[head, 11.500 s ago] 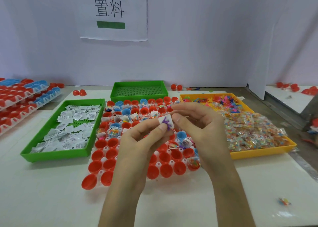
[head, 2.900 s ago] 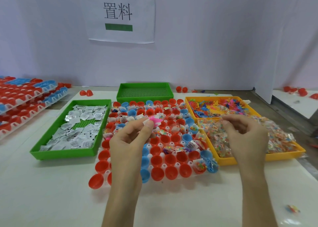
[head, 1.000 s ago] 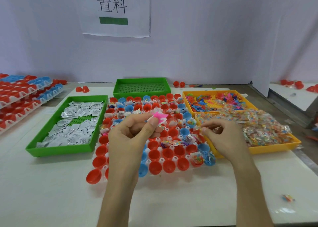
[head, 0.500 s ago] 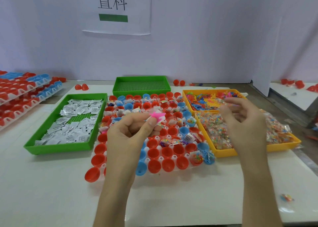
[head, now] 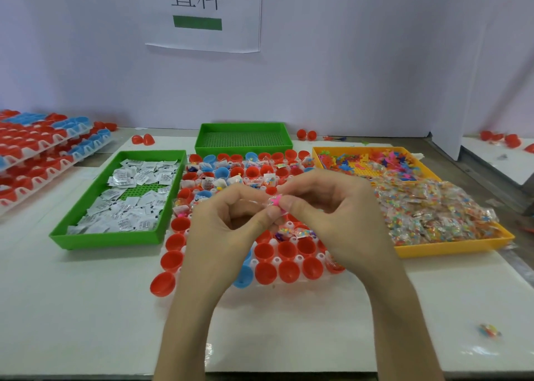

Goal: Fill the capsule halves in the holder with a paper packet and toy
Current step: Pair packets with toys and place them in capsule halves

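Observation:
A white holder (head: 173, 291) in the middle of the table carries rows of red and blue capsule halves (head: 289, 271); the far rows hold paper packets and toys, the near rows look empty. Above the holder my left hand (head: 231, 230) and my right hand (head: 332, 216) meet. Both pinch a small pink toy (head: 276, 200) together with a clear packet between thumbs and fingertips. My hands hide the holder's middle cups.
A green tray (head: 95, 195) of white paper packets lies left of the holder. An empty green tray (head: 242, 139) stands behind it. A yellow tray (head: 450, 247) of toys and bagged candy sits right. Stacked filled holders (head: 43, 149) are far left. A loose candy bag (head: 488, 330) lies near right.
My right hand has come back from the yellow tray to my left hand, and both now pinch the pink toy that my left hand held alone.

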Available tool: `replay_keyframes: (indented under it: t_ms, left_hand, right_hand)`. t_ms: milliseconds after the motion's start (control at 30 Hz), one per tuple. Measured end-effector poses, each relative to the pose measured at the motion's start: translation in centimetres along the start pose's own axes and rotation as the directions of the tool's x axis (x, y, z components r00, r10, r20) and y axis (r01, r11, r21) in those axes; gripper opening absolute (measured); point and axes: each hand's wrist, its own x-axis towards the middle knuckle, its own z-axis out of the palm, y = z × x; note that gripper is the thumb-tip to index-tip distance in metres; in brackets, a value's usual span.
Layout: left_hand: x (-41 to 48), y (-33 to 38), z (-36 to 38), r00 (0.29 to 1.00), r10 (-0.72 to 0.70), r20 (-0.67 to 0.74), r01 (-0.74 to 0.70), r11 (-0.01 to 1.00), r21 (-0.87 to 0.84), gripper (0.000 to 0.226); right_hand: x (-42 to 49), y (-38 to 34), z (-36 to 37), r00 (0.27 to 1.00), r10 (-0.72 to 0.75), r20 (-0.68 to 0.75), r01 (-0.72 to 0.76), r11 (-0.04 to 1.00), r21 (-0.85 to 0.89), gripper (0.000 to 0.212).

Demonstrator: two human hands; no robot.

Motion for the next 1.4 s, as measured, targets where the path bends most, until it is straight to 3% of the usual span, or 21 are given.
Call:
replay_keyframes:
  t_ms: [133, 300, 533, 867, 1133, 1400]
  left_hand:
    - [0.0, -0.6, -1.2, 0.988, -0.056, -0.143, 0.094, 0.956, 0.279, 0.018]
    - [-0.2, 0.1, -3.0, 0.961, -0.004, -0.276, 0.077, 0.964, 0.254, 0.020]
    - [-0.3, 0.5, -3.0, 0.976, -0.011, -0.217, 0.063, 0.970, 0.236, 0.016]
    - [-0.7, 0.7, -3.7, 0.966, 0.001, -0.258, 0.050, 0.980, 0.191, 0.012]
    - [-0.7, 0.9, -4.1, 0.962, 0.014, -0.271, 0.042, 0.979, 0.201, 0.011]
    - [-0.7, 1.1, -4.1, 0.964, 0.028, -0.263, 0.022, 0.982, 0.187, 0.013]
  right_hand:
    - [0.1, 1.3, 1.3, 0.998, 0.013, -0.067, -0.032, 0.956, -0.290, 0.010]
    - [0.1, 2.7, 2.9, 0.997, 0.057, -0.050, -0.071, 0.927, -0.369, 0.016]
    - [0.2, 3.5, 3.7, 0.996, 0.087, -0.030, -0.091, 0.905, -0.416, 0.016]
    - [0.2, 3.7, 4.0, 0.983, 0.178, 0.050, -0.126, 0.843, -0.523, 0.011]
    - [1.5, 3.3, 4.3, 0.964, 0.114, 0.241, 0.088, 0.716, -0.692, 0.009]
    - [1.8, 3.5, 4.4, 0.942, 0.077, 0.325, 0.181, 0.701, -0.690, 0.012]
